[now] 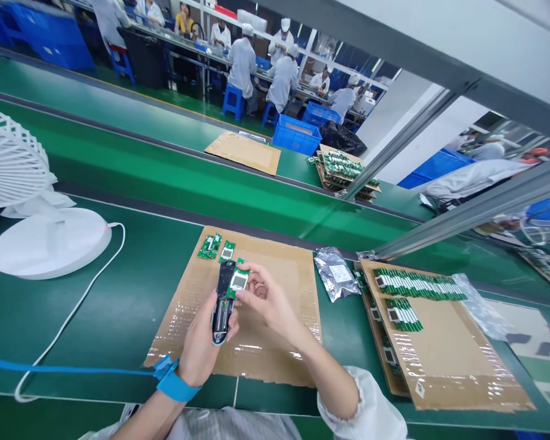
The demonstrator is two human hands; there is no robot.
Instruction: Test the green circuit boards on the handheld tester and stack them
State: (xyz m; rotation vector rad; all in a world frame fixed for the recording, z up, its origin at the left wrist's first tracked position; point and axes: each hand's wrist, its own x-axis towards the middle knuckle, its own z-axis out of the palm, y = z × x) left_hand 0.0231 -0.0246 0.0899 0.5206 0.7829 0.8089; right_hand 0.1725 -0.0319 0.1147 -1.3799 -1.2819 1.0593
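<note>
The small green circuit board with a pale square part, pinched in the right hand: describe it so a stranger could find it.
Start at the taped brown cardboard sheet before the person. Above it the left hand grips a black housing; the right hand presses the green board onto it. The other boards lie loose.

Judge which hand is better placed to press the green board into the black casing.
Probably the right hand: its fingertips already pinch the green board over the black casing, while the left hand is wrapped around that casing.

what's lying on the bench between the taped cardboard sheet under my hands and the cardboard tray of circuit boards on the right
In the head view, a silvery anti-static bag lies on the green bench, between the taped cardboard sheet and the cardboard tray of circuit boards.
</note>
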